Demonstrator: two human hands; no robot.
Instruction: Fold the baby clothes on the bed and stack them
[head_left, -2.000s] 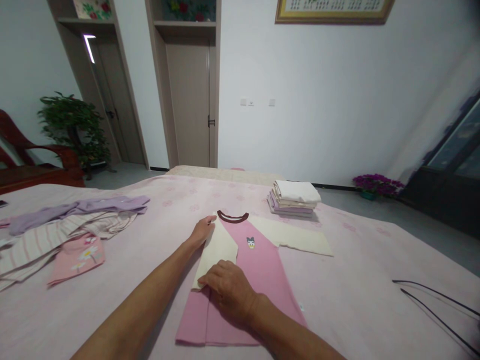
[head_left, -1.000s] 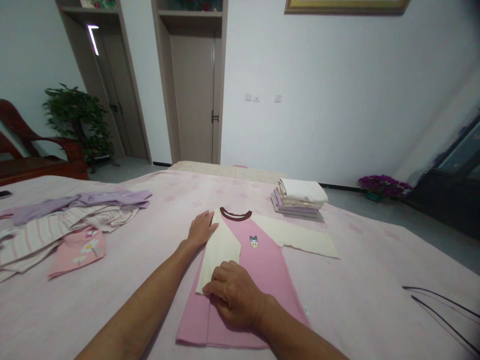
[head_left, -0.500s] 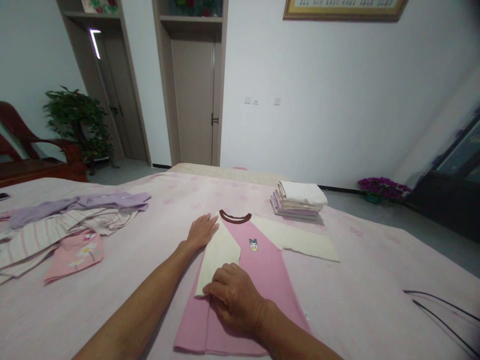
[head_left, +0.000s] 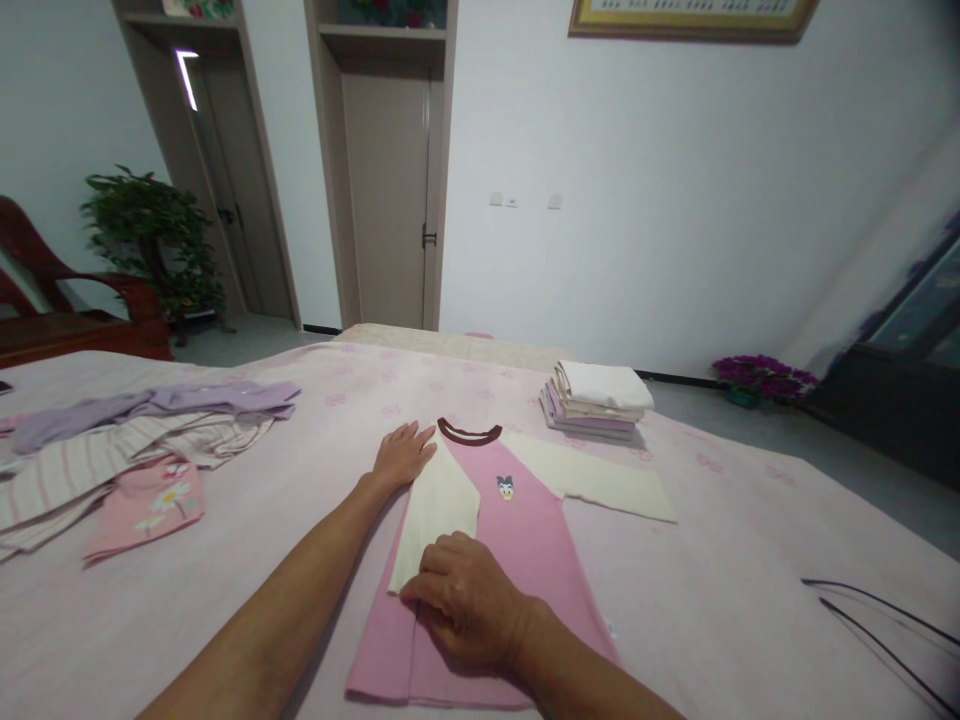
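A pink shirt (head_left: 525,540) with cream sleeves, a dark brown collar and a cartoon duck face on the chest lies spread on the bed cover. Its left-hand sleeve (head_left: 437,490) is folded down over the body, while the other sleeve (head_left: 611,480) stretches out to the right. My left hand (head_left: 403,455) rests flat at the shoulder fold beside the collar, fingers extended. Near the folded sleeve's cuff, my right hand (head_left: 469,605) is closed, with thumb and finger pinching the cuff edge. Part of the shirt body is hidden under my right hand and forearm.
A folded clothes stack (head_left: 598,400) stands beyond the shirt on the right. Loose clothes lie at left: a purple garment (head_left: 165,405), a striped one (head_left: 97,475) and a pink daisy one (head_left: 154,510). Dark thin cords (head_left: 877,605) lie at right on the pink bed cover (head_left: 720,590).
Almost nothing differs. My right hand has shifted very slightly at the cuff, and the whole view has moved a little; my left hand stays at the shoulder.
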